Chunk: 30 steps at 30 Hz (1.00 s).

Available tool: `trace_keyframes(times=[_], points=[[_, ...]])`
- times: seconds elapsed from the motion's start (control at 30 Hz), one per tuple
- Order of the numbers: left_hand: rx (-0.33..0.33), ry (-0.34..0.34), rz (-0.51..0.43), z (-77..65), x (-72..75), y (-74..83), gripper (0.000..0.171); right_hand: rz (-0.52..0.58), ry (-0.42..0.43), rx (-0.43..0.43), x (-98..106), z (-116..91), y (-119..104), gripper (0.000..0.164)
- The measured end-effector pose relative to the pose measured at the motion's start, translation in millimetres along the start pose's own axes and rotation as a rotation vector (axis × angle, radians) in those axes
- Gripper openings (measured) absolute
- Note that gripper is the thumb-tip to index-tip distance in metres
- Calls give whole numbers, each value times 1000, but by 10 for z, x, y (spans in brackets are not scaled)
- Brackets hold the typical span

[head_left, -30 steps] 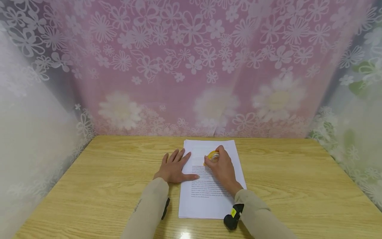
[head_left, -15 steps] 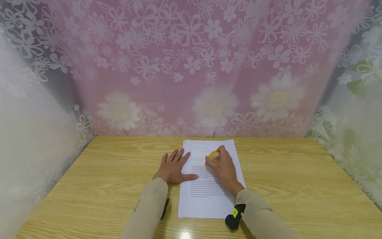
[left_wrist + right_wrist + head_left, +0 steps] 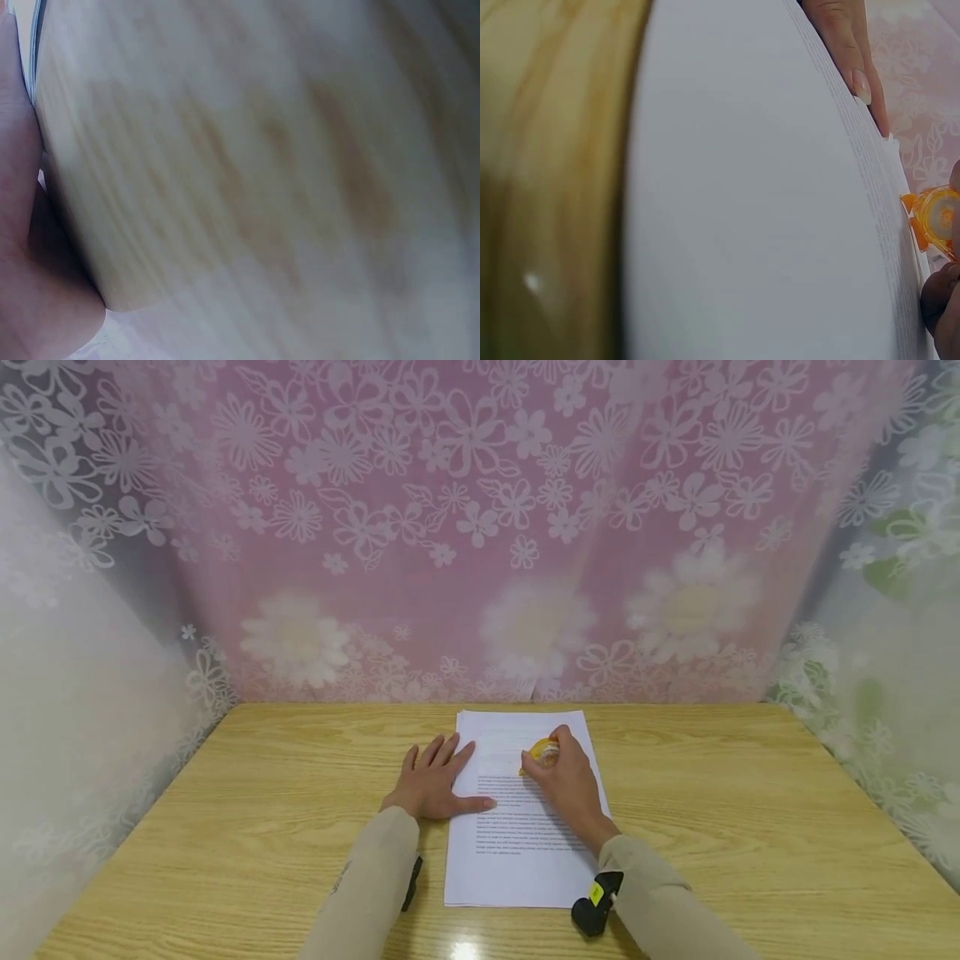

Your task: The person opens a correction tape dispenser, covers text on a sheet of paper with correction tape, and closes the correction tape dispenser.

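Note:
A stack of white paper (image 3: 495,881) lies on the table, its top sheet printed with dark lines of text; higher up the sheet only faint lines show. My right hand (image 3: 573,789) pinches an orange see-through correction tape (image 3: 540,748) between thumb and fingers, its tip down at the first dark line. In the right wrist view the correction tape (image 3: 936,217) shows a round reel inside, and its tip meets the paper. My left hand (image 3: 431,789) rests flat with fingers spread over the paper's left edge, thumb reaching onto the text.
The wood-grain table (image 3: 300,827) extends on both sides of the paper. Behind it hangs a pink flowered curtain (image 3: 405,585), with paler cloth at the left and right. A black wrist camera (image 3: 596,902) sits by the right sleeve, over the paper's lower right corner.
My right hand has slid a little to the right across the sheet with the correction tape. The left hand has stayed in place on the paper; the head view has shifted slightly.

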<state>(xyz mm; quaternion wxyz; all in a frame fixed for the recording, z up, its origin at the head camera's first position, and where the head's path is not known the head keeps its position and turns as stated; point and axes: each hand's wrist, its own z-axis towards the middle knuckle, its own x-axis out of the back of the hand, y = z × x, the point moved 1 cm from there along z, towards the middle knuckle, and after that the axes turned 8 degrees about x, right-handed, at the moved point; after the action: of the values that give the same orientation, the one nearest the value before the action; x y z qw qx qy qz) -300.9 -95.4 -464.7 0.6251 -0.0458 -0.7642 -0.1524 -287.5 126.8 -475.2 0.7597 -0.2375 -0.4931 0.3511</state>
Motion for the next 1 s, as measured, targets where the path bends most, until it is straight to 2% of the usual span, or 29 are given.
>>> trace_keyframes(times=[0.43, 0.73, 1.0], points=[[13, -7, 5, 3, -1, 9, 98, -27, -14, -28, 74, -6, 64, 38], [13, -1, 15, 14, -3, -3, 98, -17, -11, 7, 128, 12, 72, 38], [14, -13, 4, 27, -33, -3, 99, -19, -19, -21, 172, -10, 110, 37]])
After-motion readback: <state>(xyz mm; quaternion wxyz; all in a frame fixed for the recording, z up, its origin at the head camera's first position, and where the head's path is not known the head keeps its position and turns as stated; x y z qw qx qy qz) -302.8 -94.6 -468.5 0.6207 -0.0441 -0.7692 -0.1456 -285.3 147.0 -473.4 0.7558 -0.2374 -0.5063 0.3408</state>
